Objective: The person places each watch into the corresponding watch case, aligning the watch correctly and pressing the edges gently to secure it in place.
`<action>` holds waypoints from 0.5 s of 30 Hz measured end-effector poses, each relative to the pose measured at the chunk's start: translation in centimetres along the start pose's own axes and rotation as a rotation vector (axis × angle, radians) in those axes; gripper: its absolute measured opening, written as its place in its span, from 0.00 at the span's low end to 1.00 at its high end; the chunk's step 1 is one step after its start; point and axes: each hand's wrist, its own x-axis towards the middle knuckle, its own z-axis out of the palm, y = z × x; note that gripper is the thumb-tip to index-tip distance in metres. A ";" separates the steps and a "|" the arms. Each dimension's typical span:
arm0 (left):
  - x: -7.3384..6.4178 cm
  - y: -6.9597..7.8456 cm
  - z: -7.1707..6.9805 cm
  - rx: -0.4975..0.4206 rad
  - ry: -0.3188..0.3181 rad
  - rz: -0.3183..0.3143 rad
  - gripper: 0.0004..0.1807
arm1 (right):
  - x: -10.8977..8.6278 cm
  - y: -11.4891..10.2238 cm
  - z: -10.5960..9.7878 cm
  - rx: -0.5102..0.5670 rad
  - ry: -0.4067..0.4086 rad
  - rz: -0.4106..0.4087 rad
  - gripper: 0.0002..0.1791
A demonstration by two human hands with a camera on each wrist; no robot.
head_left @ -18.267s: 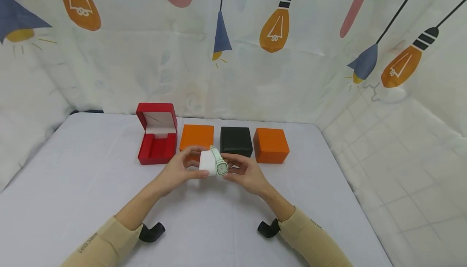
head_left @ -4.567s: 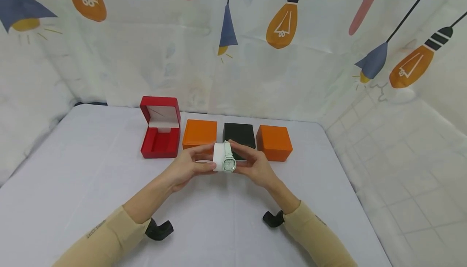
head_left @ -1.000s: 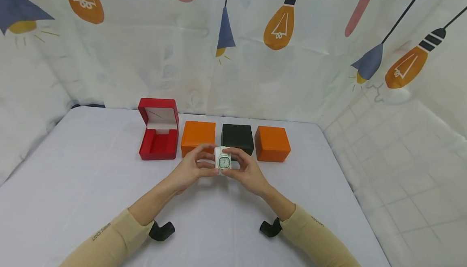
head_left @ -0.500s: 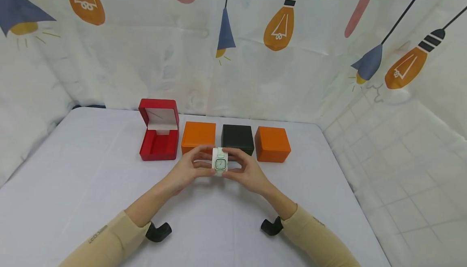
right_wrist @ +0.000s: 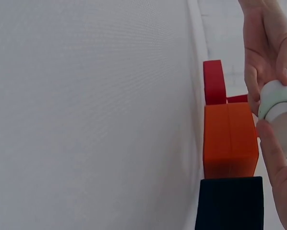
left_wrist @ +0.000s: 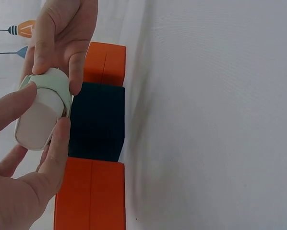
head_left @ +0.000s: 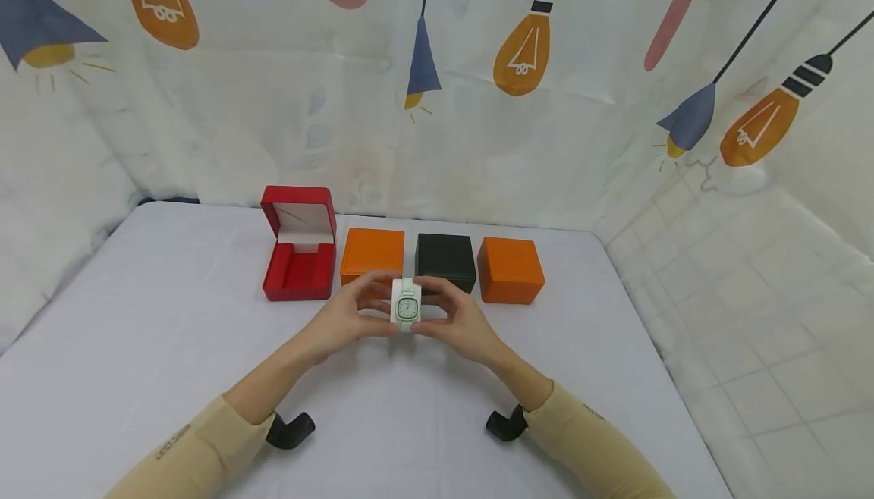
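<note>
A pale green watch (head_left: 407,308) is wrapped round a white cushion (left_wrist: 35,124), held up between both hands above the table. Its square dial faces the head camera. My left hand (head_left: 344,322) pinches the cushion from the left, thumb below and fingers above. From the right, my right hand (head_left: 459,322) pinches the other side in the same way. In the left wrist view the strap (left_wrist: 59,82) circles the cushion, whose rounded end shows. The right wrist view shows the watch and cushion (right_wrist: 285,125) cut off at the right edge.
Behind the hands stands an open red watch box (head_left: 298,271) with its lid raised. To its right, in a row, are an orange box (head_left: 372,249), a black box (head_left: 445,256) and a second orange box (head_left: 510,271). A white cloth covers the table (head_left: 410,423).
Over the last second the watch has shifted slightly left in both hands. Compared with the oldest frames, it has turned so its dial faces the head camera squarely. The boxes have stayed put.
</note>
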 end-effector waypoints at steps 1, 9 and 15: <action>0.0 0.0 0.0 0.008 0.004 0.003 0.42 | 0.0 0.1 0.0 0.008 -0.003 -0.006 0.39; -0.5 0.1 -0.3 0.031 0.037 -0.001 0.41 | 0.2 0.6 -0.1 0.026 -0.024 -0.040 0.39; -0.8 0.1 -0.8 0.037 0.055 -0.007 0.41 | 0.2 0.4 -0.2 0.018 -0.025 -0.037 0.36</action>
